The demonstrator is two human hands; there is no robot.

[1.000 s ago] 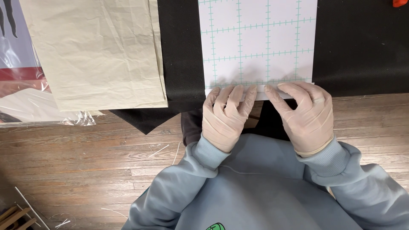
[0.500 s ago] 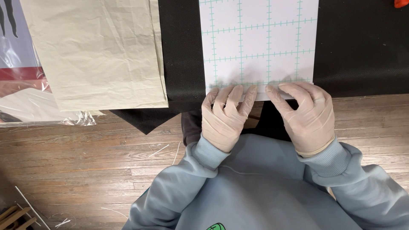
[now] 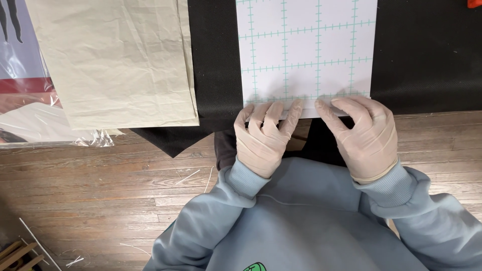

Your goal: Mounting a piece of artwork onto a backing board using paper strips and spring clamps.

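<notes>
white sheet (image 3: 306,50) ruled with a teal grid of ticked lines, lying on a black mat (image 3: 427,55). left of the sheet, creased beige paper (image 3: 115,60). below the mat, brown plank floor (image 3: 100,170). both the left hand (image 3: 263,138) and right hand (image 3: 364,135) in cream gloves; pale blue sleeves (image 3: 241,183).

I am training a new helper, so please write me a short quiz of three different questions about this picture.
1. True or false: both hands wear thin gloves.
2. What pattern is on the white sheet?
A. teal grid lines
B. red dots
C. black stripes
3. Which edge of the sheet do the left hand and right hand touch?

Key:
1. True.
2. A.
3. The near edge, closest to the person; the sheet lies on a black mat, with beige paper to the left.
</notes>
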